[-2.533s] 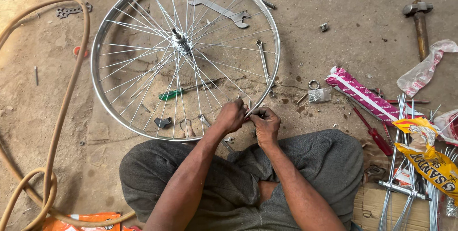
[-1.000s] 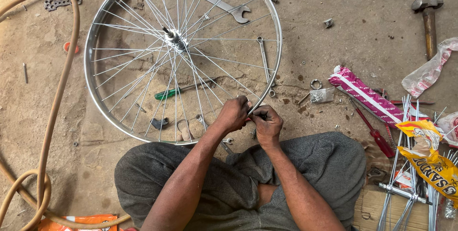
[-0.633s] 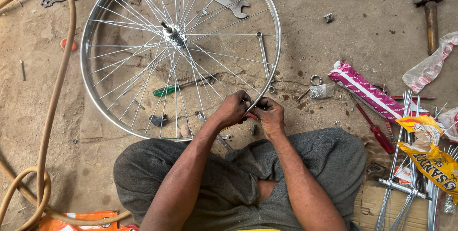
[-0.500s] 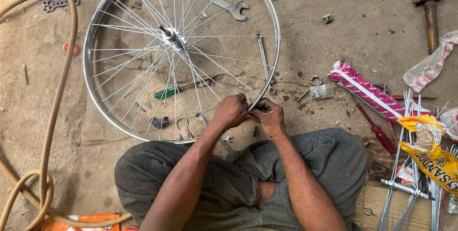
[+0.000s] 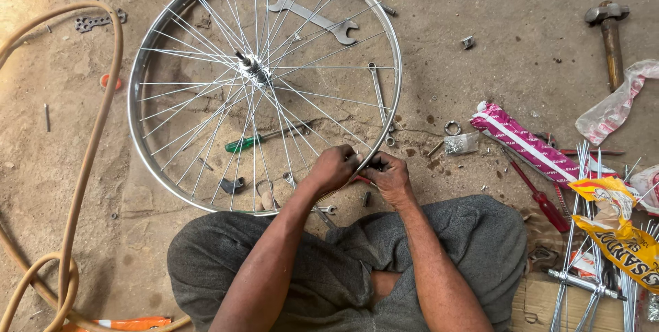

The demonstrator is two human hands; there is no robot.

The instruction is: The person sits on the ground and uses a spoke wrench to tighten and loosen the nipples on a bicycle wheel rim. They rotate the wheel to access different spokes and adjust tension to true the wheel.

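Note:
A spoked bicycle wheel rim (image 5: 141,71) lies flat on the sandy ground in front of my crossed legs. My left hand (image 5: 334,169) grips the near edge of the rim where a spoke meets it. My right hand (image 5: 390,175) is pressed against it, pinching a small tool with a red handle at the same spot on the rim. The fingertips hide the spoke end. Inside the wheel lie a green-handled screwdriver (image 5: 248,141) and a double-ended spanner (image 5: 312,18).
A tan hose (image 5: 89,153) loops along the left. A hammer (image 5: 609,37) lies at the far right. A pink striped packet (image 5: 528,144), a red screwdriver (image 5: 542,198), a yellow bag (image 5: 621,236) and a bundle of loose spokes (image 5: 583,263) lie to my right.
Both hands have stayed together at the near rim, making small working movements. The view has shifted slightly; the wheel has barely moved.

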